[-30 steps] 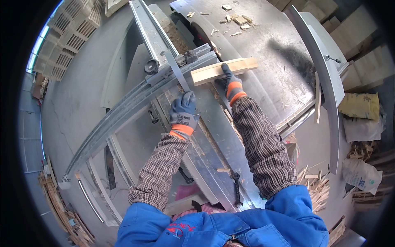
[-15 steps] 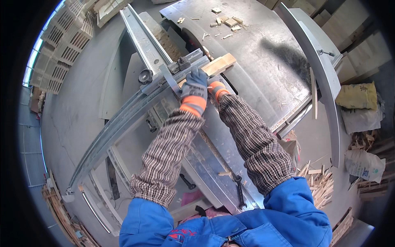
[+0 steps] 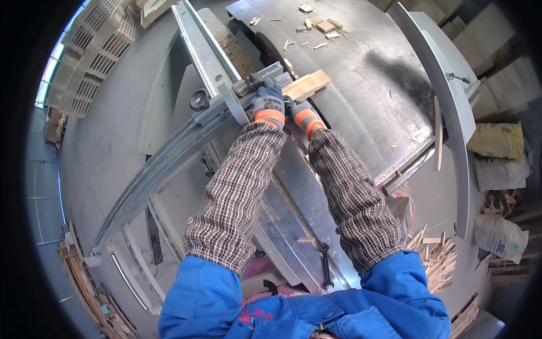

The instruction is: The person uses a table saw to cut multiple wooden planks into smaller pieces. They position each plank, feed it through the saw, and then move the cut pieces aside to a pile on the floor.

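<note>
My left hand, in a grey glove with an orange cuff, is closed over the near end of a short pale wooden block beside the metal fence. Close beside it on the right, my right hand grips the block's near side with bent fingers, partly hidden. The block's far end juts out to the right over the saw table. A slim blade stands just beyond the block, mostly hidden.
Offcuts lie at the table's far side. A wrench rests near my body. A long curved-looking metal rail stands at the right, with sacks beyond. Scrap strips are heaped on the floor; slatted crates stand far left.
My left hand has slid up close to the fence clamp, and my right hand has come out from behind it, more of it showing. The block has barely shifted against the table.
</note>
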A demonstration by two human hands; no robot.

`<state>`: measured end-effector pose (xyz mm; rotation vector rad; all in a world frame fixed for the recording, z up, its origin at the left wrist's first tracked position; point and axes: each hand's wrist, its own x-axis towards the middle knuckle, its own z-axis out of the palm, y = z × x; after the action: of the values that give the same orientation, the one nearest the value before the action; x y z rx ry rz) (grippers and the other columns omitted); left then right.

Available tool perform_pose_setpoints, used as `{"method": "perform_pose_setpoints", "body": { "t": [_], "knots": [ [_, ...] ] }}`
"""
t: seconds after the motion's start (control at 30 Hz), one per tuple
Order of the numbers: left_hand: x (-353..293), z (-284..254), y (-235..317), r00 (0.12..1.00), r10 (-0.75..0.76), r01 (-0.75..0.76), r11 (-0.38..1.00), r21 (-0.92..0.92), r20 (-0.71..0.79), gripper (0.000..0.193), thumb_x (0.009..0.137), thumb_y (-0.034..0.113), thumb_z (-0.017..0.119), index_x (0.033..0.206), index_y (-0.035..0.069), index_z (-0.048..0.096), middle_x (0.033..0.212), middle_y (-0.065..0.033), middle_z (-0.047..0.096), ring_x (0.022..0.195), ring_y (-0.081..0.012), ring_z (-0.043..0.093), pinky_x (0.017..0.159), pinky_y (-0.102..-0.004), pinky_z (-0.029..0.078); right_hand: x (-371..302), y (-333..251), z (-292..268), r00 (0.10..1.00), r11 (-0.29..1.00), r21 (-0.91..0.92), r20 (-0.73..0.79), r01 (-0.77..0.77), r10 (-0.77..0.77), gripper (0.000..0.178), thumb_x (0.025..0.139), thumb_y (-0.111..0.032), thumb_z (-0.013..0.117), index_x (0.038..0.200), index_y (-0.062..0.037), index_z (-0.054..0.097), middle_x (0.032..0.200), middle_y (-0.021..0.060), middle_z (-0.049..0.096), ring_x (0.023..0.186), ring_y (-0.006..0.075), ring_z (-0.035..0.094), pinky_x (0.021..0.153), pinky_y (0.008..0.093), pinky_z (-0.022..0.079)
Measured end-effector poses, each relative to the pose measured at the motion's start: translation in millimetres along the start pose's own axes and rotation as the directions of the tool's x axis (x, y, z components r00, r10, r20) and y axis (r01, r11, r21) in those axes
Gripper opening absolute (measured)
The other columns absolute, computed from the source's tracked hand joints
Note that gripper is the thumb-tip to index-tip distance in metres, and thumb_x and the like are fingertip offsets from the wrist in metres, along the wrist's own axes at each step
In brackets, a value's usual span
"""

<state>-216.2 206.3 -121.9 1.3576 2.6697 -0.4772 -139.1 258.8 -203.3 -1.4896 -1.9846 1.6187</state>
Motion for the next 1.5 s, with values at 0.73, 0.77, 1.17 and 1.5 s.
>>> {"method": "perform_pose_setpoints", "body": {
  "t": [0.73, 0.77, 1.17, 1.5],
  "knots": [
    [17, 4, -5, 0.999, 0.003, -0.009, 0.993, -0.118, -0.055, 0.073, 0.084, 0.022, 0.064, 0.146, 0.006, 0.029, 0.143, -0.0187, 0.042, 0.124, -0.0279, 0.052, 0.098, -0.0351, 0.047, 6, -12, 14, 0.989, 0.992, 0.006, -0.07, -0.127, 0.127, 0.061, 0.087, -0.058, 0.05, 0.11, -0.0049, 0.069, 0.115, 0.0234, 0.063, 0.109, 0.0412, 0.06, 0.092, 0.0474, 0.046],
    [14, 1, -5, 0.997, 0.0, -0.008, 0.994, -0.108, -0.074, 0.074, 0.084, 0.022, 0.065, 0.146, 0.006, 0.029, 0.143, -0.019, 0.042, 0.122, -0.0279, 0.053, 0.097, -0.0352, 0.048, 5, -16, 14, 0.994, 0.998, -0.047, -0.104, -0.036, 0.031, 0.06, 0.087, -0.057, 0.051, 0.109, -0.0044, 0.069, 0.114, 0.0243, 0.063, 0.108, 0.0411, 0.06, 0.091, 0.0472, 0.047],
    [5, -4, -4, 0.99, 0.016, -0.022, 0.999, -0.04, -0.138, 0.064, 0.089, 0.018, 0.056, 0.146, 0.006, 0.03, 0.147, -0.0208, 0.038, 0.119, -0.0281, 0.056, 0.094, -0.0356, 0.051, -9, -18, 8, 0.979, 0.995, -0.104, -0.203, -0.004, -0.017, 0.058, 0.087, -0.056, 0.051, 0.102, -0.0026, 0.07, 0.104, 0.0242, 0.066, 0.098, 0.0408, 0.064, 0.081, 0.0466, 0.049],
    [0, -19, 0, 0.995, 0.022, -0.033, 0.993, -0.109, -0.1, 0.065, 0.089, 0.017, 0.057, 0.147, 0.007, 0.03, 0.147, -0.0195, 0.036, 0.122, -0.0279, 0.055, 0.096, -0.037, 0.05, -12, -27, -3, 0.981, 0.997, -0.016, -0.183, -0.073, 0.068, 0.058, 0.087, -0.055, 0.051, 0.105, -0.0023, 0.069, 0.109, 0.0248, 0.064, 0.103, 0.041, 0.062, 0.085, 0.0471, 0.048]
  ]
}}
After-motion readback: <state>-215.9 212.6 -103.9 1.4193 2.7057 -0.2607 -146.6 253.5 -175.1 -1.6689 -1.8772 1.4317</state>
